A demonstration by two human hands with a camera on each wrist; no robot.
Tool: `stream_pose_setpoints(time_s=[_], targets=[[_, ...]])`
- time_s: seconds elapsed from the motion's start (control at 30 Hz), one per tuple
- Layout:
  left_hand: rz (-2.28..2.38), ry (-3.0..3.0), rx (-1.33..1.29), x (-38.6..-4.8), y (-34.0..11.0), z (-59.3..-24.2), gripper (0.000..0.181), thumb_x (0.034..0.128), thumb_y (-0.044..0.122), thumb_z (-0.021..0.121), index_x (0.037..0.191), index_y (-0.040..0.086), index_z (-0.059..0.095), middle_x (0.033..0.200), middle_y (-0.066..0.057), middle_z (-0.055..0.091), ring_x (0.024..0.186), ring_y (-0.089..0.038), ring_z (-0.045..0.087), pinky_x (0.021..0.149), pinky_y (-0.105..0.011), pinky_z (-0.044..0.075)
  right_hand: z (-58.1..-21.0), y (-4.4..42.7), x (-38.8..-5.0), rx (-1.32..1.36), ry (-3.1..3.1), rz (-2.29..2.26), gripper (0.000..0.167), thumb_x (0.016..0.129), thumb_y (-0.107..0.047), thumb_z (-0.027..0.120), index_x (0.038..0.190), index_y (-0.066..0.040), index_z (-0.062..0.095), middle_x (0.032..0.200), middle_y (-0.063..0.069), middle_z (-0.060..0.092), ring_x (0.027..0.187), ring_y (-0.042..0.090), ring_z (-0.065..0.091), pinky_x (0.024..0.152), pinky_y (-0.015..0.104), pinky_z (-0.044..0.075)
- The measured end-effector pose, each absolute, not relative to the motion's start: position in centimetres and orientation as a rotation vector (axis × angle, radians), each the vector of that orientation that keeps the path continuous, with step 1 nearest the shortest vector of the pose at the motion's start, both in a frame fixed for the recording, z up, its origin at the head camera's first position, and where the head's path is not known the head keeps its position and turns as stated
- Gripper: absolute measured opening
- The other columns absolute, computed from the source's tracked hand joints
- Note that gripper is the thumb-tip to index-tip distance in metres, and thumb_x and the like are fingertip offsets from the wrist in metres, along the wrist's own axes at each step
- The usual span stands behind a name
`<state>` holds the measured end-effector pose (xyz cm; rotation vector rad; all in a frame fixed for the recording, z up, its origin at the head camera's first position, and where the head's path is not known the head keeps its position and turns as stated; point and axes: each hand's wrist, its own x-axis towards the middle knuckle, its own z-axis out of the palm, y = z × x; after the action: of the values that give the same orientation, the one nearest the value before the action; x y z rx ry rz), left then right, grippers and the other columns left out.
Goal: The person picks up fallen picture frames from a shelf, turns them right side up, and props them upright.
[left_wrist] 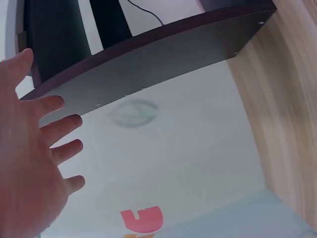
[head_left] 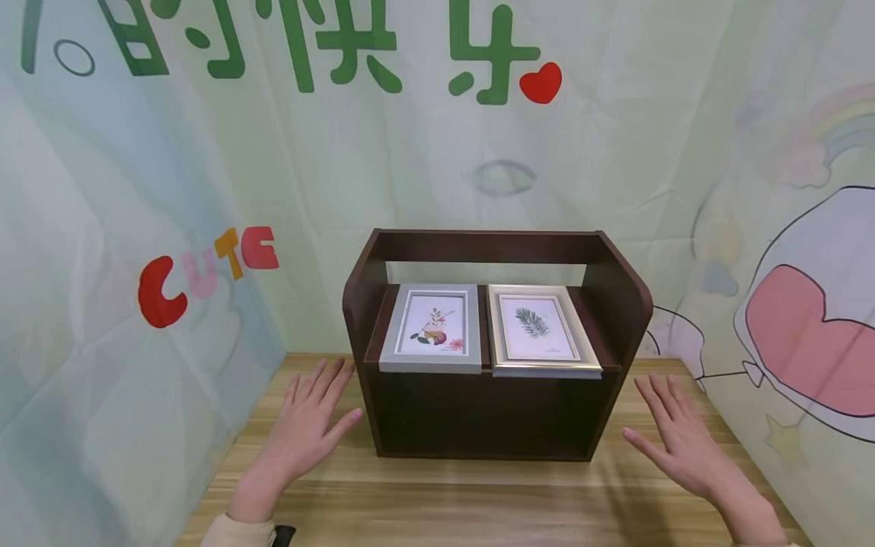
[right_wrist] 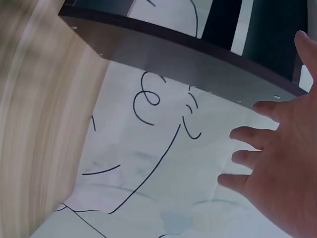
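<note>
Upright on the wood-grain table (head_left: 472,501), toward its far edge: a dark brown shelf unit (head_left: 488,247). On its upper board, side by side and face up, two picture frames with a narrow gap between: on the left, a pale blue-grey frame (head_left: 432,327) with a flower print; on the right, a gold-and-silver frame (head_left: 540,330) with a green sprig print. Near ends of both slightly past the near edge of that board. Underneath, a dark lower compartment facing the near side.

Just left of the unit: the left hand (head_left: 304,425), back upward in the head view, fingers straight and apart, thumb spread toward the left side panel (left_wrist: 173,54). Touching that panel or just apart: cannot tell. Behind the wrist, a black band (head_left: 283,535) and a cream sleeve (head_left: 235,532).

Right of the unit, in much the same pose: the right hand (head_left: 687,448), fingers extended and apart, thumb pointing left toward the right side panel (right_wrist: 173,62). Resting on the table or above it, for either hand: cannot tell.

All around on the far, left and right sides, a pale green and blue printed backdrop (head_left: 410,152): green characters (head_left: 502,53) and a red heart (head_left: 541,83) on the far side, colourful CUTE letters (head_left: 153,311) on the left, a balloon drawing (head_left: 786,319) with a pink heart on the right.
</note>
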<state>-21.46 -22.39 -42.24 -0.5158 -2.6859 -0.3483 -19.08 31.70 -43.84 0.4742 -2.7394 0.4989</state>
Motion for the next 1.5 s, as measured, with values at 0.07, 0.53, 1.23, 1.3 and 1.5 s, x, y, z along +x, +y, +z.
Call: stream_pose_setpoints(time_s=[0.07, 0.53, 1.23, 1.3, 1.5], targets=[[-0.346, -2.666, -0.529, -21.3, -22.2, -41.9, 0.068, 0.0923, 0.043, 0.054, 0.149, 0.013, 0.031, 0.153, -0.012, 0.031, 0.142, -0.037, 0.022, 0.111, -0.063, 0.012, -43.7, 31.5, -19.0, 0.505, -2.711, 0.499, 0.080, 0.092, -0.036, 0.059, 0.153, -0.015, 0.012, 0.154, 0.024, 0.019, 0.147, 0.028, -0.009, 0.114, 0.028, -0.018], [-0.411, -2.312, -0.684, -21.0, -21.9, -40.3, 0.056, 0.0869, 0.034, 0.063, 0.134, 0.005, 0.052, 0.129, -0.013, 0.058, 0.120, -0.033, 0.051, 0.103, -0.053, 0.033, -41.6, 29.6, -18.0, 0.468, -2.592, 0.636, 0.075, 0.086, -0.029, 0.068, 0.148, -0.013, 0.029, 0.139, 0.021, 0.038, 0.126, 0.039, 0.036, 0.091, 0.061, 0.036], [-0.603, -2.213, -0.761, -21.3, -18.1, -37.9, 0.058, 0.0815, 0.022, 0.072, 0.133, 0.005, 0.053, 0.134, -0.008, 0.055, 0.121, -0.024, 0.051, 0.104, -0.032, 0.042, -38.1, 24.2, -18.5, 0.553, -2.318, 0.731, 0.066, 0.082, -0.013, 0.073, 0.142, -0.015, 0.043, 0.139, 0.006, 0.051, 0.129, 0.015, 0.045, 0.104, 0.002, 0.019], [-0.620, -2.222, -0.740, -21.5, -17.6, -37.7, 0.058, 0.0807, 0.021, 0.073, 0.133, 0.005, 0.053, 0.134, -0.009, 0.055, 0.122, -0.024, 0.052, 0.101, -0.040, 0.045, -37.8, 23.5, -18.7, 0.564, -2.300, 0.742, 0.063, 0.082, -0.013, 0.073, 0.140, -0.013, 0.046, 0.136, 0.006, 0.054, 0.126, 0.019, 0.048, 0.103, 0.001, 0.020], [-0.697, -2.266, -0.644, -21.8, -16.2, -37.0, 0.056, 0.0832, 0.021, 0.072, 0.132, 0.003, 0.053, 0.131, -0.011, 0.055, 0.120, -0.026, 0.052, 0.097, -0.046, 0.048, -36.9, 21.7, -19.1, 0.506, -2.307, 0.785, 0.054, 0.083, -0.016, 0.072, 0.133, -0.008, 0.053, 0.129, 0.008, 0.058, 0.112, 0.026, 0.057, 0.098, 0.017, 0.040]])
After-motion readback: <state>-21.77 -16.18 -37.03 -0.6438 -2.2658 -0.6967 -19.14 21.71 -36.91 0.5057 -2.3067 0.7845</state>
